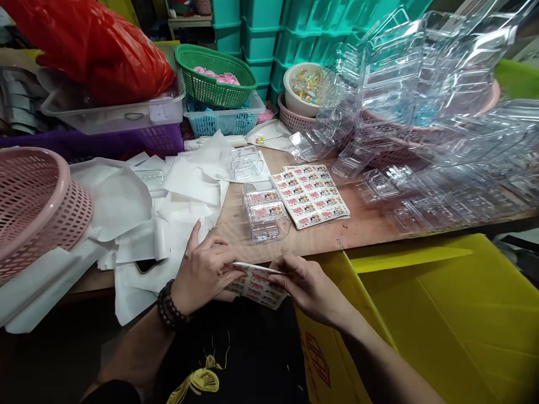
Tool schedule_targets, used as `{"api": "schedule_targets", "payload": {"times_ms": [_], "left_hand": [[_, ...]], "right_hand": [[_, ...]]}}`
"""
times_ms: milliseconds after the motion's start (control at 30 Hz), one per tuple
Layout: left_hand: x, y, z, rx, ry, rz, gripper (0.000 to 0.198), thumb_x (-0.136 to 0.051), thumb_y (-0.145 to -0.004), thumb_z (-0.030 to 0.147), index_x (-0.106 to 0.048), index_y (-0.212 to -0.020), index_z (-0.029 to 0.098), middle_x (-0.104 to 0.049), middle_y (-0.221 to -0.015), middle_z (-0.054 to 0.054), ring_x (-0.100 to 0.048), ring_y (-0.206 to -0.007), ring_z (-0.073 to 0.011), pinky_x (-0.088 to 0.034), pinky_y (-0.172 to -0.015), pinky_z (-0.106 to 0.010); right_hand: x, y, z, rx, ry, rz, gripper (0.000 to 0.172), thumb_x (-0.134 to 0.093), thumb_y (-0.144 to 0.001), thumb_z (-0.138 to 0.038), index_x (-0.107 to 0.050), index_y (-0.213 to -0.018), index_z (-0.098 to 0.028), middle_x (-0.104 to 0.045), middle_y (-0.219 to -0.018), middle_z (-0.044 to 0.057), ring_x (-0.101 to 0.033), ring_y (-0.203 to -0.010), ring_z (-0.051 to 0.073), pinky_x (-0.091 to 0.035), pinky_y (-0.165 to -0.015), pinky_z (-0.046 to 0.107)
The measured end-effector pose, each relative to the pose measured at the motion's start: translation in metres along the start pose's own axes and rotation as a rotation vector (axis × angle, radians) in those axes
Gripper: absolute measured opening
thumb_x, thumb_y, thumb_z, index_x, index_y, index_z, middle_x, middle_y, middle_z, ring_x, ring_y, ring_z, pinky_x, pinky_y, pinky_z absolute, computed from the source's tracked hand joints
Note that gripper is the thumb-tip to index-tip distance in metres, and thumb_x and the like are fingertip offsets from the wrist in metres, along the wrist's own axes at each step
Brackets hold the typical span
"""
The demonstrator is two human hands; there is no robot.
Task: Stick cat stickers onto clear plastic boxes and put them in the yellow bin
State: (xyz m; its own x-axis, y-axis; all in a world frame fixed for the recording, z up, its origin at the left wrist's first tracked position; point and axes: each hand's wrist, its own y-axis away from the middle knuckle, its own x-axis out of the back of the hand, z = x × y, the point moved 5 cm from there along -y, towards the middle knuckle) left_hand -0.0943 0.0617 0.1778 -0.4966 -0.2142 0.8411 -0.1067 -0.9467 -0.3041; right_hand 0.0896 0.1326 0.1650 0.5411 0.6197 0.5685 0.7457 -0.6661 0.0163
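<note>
Between my two hands, just in front of the table's edge, is a sticker sheet (261,288) printed with rows of cat labels, tilted and bent along its top. My left hand (206,272) is closed on its left side, thumb on the printed face. On the right side, my right hand (305,283) pinches the sheet between thumb and fingers. A stack of the same sticker sheets (311,193) lies on the table beyond. Beside that stack stand clear plastic boxes (269,216), two bearing cat labels. Further back sits another clear box (246,164) without a visible label.
White backing papers (189,191) cover the table's left part, near a pink basket (37,196). Clear plastic packaging (404,84) is heaped at the right. A green basket (214,98) and white bowl (290,92) stand behind. A yellow carton (446,314) is below right.
</note>
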Motion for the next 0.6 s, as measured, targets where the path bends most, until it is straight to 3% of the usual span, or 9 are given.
{"api": "schedule_targets", "payload": {"times_ms": [67,133,167,300,367,433,533,600], "left_hand": [[-0.002,-0.004,-0.005,0.030,0.044,-0.084,0.010,-0.076,-0.082,0.026,-0.072,-0.073,0.023,-0.071,-0.069,0.003,-0.068,-0.079,-0.0190,-0.015,-0.120,-0.064],[-0.005,-0.006,-0.005,0.043,0.087,-0.163,0.009,-0.077,-0.080,0.024,-0.073,-0.072,0.023,-0.071,-0.067,0.004,-0.067,-0.071,-0.0165,-0.019,-0.119,-0.063],[-0.006,-0.007,-0.004,0.051,0.089,-0.185,0.005,-0.079,-0.078,0.023,-0.074,-0.077,0.024,-0.072,-0.070,0.004,-0.068,-0.072,-0.0171,-0.020,-0.119,-0.064],[-0.005,-0.013,0.006,0.030,0.031,-0.169,0.023,-0.081,-0.075,0.023,-0.075,-0.097,0.026,-0.077,-0.088,0.000,-0.069,-0.091,-0.0235,-0.017,-0.119,-0.065],[-0.008,-0.017,0.008,0.001,0.078,-0.214,0.009,-0.077,-0.080,0.026,-0.075,-0.089,0.025,-0.076,-0.079,0.000,-0.069,-0.081,-0.0214,-0.031,-0.114,-0.058],[-0.012,-0.021,0.004,0.022,0.179,-0.293,0.006,-0.073,-0.083,0.028,-0.076,-0.082,0.024,-0.075,-0.073,0.000,-0.067,-0.071,-0.0187,-0.049,-0.097,-0.044],[-0.022,-0.026,-0.012,0.169,0.406,-0.466,0.017,-0.072,-0.082,0.037,-0.078,-0.080,0.021,-0.075,-0.071,-0.002,-0.065,-0.065,-0.0154,-0.049,-0.064,-0.024],[-0.031,-0.025,-0.022,0.298,0.614,-0.611,0.025,-0.074,-0.078,0.043,-0.078,-0.079,0.018,-0.074,-0.068,-0.002,-0.062,-0.061,-0.0135,-0.044,-0.056,-0.021]], "right_hand": [[0.002,0.000,-0.002,-0.001,0.018,-0.020,0.013,-0.058,-0.091,-0.025,-0.062,-0.080,-0.019,-0.069,-0.076,0.003,-0.061,-0.067,0.014,-0.046,-0.059,0.024],[0.003,-0.001,-0.002,-0.013,-0.003,-0.018,0.011,-0.061,-0.088,-0.023,-0.062,-0.078,-0.019,-0.068,-0.074,0.002,-0.060,-0.065,0.014,-0.046,-0.058,0.024],[0.003,-0.001,-0.001,-0.024,-0.021,-0.012,0.009,-0.062,-0.087,-0.021,-0.062,-0.077,-0.019,-0.068,-0.074,0.001,-0.060,-0.065,0.014,-0.046,-0.058,0.023],[0.000,-0.004,0.004,-0.078,-0.079,-0.018,0.007,-0.064,-0.085,-0.020,-0.067,-0.078,-0.019,-0.071,-0.074,0.001,-0.064,-0.068,0.014,-0.048,-0.060,0.023],[-0.001,-0.004,0.006,-0.091,-0.121,-0.017,0.009,-0.065,-0.086,-0.025,-0.069,-0.082,-0.018,-0.073,-0.077,0.002,-0.066,-0.070,0.015,-0.050,-0.061,0.024],[0.001,-0.004,0.007,-0.069,-0.157,0.002,0.014,-0.065,-0.088,-0.030,-0.070,-0.085,-0.018,-0.074,-0.078,0.003,-0.067,-0.070,0.016,-0.052,-0.061,0.025],[0.009,-0.001,0.004,0.119,-0.025,0.127,0.015,-0.061,-0.092,-0.029,-0.073,-0.091,-0.020,-0.077,-0.087,0.005,-0.070,-0.076,0.017,-0.056,-0.068,0.029],[0.014,0.005,-0.004,0.358,0.220,0.278,0.018,-0.058,-0.093,-0.021,-0.075,-0.100,-0.024,-0.076,-0.106,0.008,-0.071,-0.090,0.020,-0.057,-0.079,0.036]]}}
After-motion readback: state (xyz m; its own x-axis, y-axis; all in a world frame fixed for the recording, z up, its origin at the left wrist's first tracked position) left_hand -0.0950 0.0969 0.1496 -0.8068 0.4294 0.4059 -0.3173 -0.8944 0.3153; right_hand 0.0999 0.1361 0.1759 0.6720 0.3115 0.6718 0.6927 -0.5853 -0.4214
